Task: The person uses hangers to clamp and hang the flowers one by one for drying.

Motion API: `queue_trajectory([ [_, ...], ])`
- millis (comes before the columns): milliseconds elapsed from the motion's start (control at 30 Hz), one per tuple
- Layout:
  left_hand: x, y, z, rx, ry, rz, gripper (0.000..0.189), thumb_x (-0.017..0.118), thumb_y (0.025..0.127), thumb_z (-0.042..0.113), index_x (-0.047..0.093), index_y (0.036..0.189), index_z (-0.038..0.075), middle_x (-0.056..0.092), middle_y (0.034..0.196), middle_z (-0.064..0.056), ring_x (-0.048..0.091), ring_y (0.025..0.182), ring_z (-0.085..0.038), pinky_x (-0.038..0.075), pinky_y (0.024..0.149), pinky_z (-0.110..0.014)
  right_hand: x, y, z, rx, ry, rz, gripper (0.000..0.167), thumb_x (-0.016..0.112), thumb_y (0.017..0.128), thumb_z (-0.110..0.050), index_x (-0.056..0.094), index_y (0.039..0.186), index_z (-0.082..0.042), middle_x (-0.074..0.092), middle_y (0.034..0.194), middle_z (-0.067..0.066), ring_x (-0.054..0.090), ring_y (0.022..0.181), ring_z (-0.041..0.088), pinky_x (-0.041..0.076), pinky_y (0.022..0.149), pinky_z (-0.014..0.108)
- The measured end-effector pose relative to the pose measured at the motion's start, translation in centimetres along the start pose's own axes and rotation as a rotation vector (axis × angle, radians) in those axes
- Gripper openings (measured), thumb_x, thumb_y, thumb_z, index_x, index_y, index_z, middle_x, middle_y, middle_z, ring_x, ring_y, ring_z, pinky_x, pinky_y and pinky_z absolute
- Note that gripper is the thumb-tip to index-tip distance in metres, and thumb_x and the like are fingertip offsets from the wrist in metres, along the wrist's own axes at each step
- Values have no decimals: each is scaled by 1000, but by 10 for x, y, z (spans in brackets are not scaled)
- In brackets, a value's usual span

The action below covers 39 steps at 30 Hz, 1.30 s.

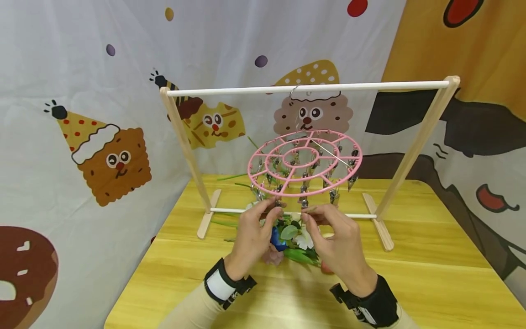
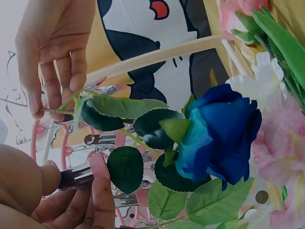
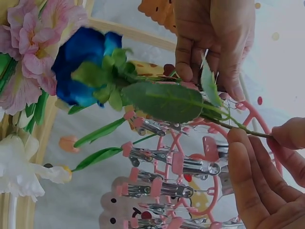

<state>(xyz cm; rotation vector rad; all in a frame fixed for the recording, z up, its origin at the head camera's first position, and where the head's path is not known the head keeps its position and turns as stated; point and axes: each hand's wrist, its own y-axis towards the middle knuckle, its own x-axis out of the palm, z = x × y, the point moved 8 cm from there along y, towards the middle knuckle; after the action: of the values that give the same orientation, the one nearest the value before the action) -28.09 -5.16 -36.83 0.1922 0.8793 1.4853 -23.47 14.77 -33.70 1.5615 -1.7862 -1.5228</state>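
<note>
My left hand [image 1: 252, 235] pinches a metal clip [image 2: 77, 175] with pink tips, under the near rim of a round pink hanger [image 1: 292, 174]. My right hand [image 1: 341, 244] holds the thin stem [image 3: 255, 132] of an artificial blue rose [image 2: 221, 136] between thumb and fingers. In the right wrist view the stem runs leftward from those fingertips, past green leaves [image 3: 164, 102], to the bloom. The rose hangs head down below the hands. In the left wrist view, leaves overlap the pink tip of the pinched clip.
A wooden stand with a white top rod [image 1: 238, 91] carries the hanger by its hook. Several other metal clips [image 3: 178, 191] dangle from the rings. More artificial flowers, including a white one [image 1: 304, 239] and a pink one [image 1: 273, 256], are behind the hands over the wooden table [image 1: 427, 278].
</note>
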Motion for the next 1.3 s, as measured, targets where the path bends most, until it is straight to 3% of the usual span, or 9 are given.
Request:
queue_trajectory([
  [133,0,1,-5,-38,-62,-10,25,70,118,18,81,138,8,88,119,-12,86,102,-22,73,93,-33,2,-1,3,27,19,-7,15,85,102,3,82,113,-6,84,106,5,82,87,17,66,84,14],
  [300,2,0,-13,-111,-167,-38,26,72,117,19,80,139,9,87,127,-17,87,107,-26,72,93,-30,6,-4,5,44,31,-24,24,88,98,8,81,116,-5,84,107,6,83,86,16,66,83,13],
  [500,3,-1,-17,-153,-235,-43,21,75,115,19,80,134,10,85,127,-11,85,111,-24,73,94,-32,8,-6,3,39,67,-26,22,86,101,7,81,118,-7,82,105,6,83,84,17,67,83,14],
  [667,0,0,-15,-165,-233,-31,19,77,114,18,81,131,11,84,127,-8,85,111,-19,74,95,-39,9,-6,2,44,102,-25,5,80,112,-7,81,117,-6,81,106,6,84,84,17,67,80,15],
  [833,0,-1,-15,-187,-229,-28,19,79,112,18,82,130,12,85,126,-8,85,109,-18,74,93,-36,8,-7,2,37,105,-5,5,81,111,-6,82,115,-5,81,104,9,84,81,19,67,81,15],
  [1133,-3,2,-14,-174,-186,-2,26,82,110,20,86,133,10,89,125,-8,88,103,-22,68,86,-23,4,-8,4,36,72,26,32,88,94,13,83,118,-7,88,103,8,85,82,18,66,84,14],
  [1300,-1,3,-17,-189,-210,-9,25,83,109,21,87,132,12,90,121,-7,88,104,-21,71,85,-28,1,-8,8,49,92,38,31,88,95,14,82,116,-7,89,103,6,85,83,14,66,81,15],
])
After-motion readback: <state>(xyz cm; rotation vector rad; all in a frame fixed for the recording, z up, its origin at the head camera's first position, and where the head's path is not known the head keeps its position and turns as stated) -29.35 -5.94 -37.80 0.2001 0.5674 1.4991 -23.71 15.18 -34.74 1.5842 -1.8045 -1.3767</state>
